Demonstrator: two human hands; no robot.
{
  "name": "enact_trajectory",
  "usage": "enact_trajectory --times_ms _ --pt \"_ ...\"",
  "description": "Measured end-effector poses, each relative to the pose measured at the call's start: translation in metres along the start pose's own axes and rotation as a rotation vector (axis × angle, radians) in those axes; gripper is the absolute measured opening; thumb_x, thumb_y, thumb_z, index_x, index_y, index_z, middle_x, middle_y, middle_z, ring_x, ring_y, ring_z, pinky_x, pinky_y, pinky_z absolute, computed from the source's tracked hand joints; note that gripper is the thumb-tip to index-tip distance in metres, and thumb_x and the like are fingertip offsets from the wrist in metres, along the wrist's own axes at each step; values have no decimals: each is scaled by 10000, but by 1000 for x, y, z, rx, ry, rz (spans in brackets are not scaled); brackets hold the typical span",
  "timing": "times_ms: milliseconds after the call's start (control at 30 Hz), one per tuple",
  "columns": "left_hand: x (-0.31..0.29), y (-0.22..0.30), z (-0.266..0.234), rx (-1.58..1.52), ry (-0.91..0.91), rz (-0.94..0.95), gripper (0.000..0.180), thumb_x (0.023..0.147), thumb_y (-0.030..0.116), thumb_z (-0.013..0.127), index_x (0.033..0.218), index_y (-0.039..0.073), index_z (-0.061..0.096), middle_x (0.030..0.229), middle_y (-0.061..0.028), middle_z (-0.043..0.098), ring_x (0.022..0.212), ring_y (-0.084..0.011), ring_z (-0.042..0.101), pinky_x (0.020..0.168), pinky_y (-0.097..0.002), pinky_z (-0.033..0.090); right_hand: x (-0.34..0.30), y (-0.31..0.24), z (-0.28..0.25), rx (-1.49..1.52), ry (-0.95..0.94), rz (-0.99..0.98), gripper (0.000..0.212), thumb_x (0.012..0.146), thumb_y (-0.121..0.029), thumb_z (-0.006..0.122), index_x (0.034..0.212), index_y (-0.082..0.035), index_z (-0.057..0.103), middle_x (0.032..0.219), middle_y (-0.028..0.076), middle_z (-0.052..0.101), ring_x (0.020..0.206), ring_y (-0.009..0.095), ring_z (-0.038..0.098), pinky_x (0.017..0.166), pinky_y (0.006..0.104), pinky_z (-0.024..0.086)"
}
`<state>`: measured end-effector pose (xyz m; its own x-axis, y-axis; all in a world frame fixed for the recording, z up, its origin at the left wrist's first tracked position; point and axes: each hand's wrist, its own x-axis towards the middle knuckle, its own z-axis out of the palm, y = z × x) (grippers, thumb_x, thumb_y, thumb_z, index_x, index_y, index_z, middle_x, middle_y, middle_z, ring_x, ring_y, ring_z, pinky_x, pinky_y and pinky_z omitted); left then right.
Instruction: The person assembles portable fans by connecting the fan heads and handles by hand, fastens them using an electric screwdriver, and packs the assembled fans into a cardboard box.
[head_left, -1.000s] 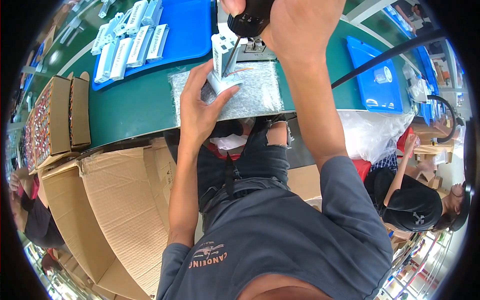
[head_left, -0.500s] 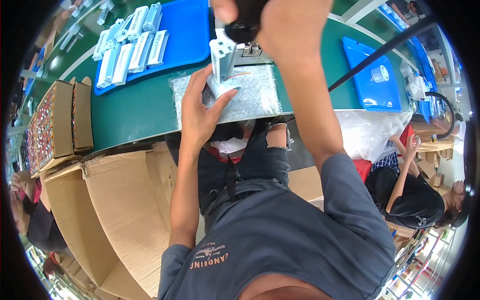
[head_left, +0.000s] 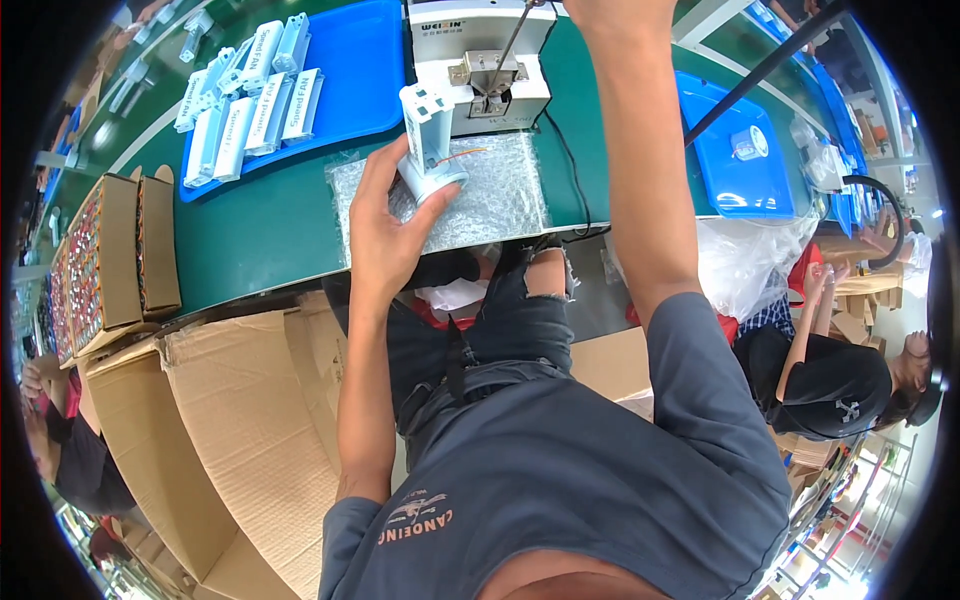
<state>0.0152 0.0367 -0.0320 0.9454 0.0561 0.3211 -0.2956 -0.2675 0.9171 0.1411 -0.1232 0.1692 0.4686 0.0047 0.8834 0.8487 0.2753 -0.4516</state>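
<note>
I see my left hand (head_left: 385,235) curled round the base of a white plastic part (head_left: 428,140), fingers and thumb pinching it upright on its long axis, just ahead of the palm. My right hand (head_left: 605,10) is raised at the frame's top edge; I cannot tell its grip. Crinkly bubble wrap (head_left: 500,195) lies under the part on the smooth green desk (head_left: 260,235); a boxy white machine (head_left: 480,60) stands just beyond.

white fan part (head_left: 428,135), blue tray (head_left: 360,70), green table (head_left: 260,230)
</note>
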Motion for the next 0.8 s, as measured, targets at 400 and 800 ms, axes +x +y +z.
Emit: enact_trajectory --times_ms 400,800 --pt "0 0 1 -5 4 -4 624 798 126 857 1342 -19 589 1267 -163 631 1147 -276 627 1009 -377 476 -8 0 7 33 4 76 364 1068 -360 569 1188 -17 565 661 45 573 453 105 522 394 230 415" --pt "1 0 0 -21 3 36 610 802 113 846 1342 -12 591 1235 -155 636 1121 -270 628 995 -366 473 -10 -6 8 0 32 151 387 1052 -401 591 1160 -29 572 617 47 564 416 105 503 380 231 405"
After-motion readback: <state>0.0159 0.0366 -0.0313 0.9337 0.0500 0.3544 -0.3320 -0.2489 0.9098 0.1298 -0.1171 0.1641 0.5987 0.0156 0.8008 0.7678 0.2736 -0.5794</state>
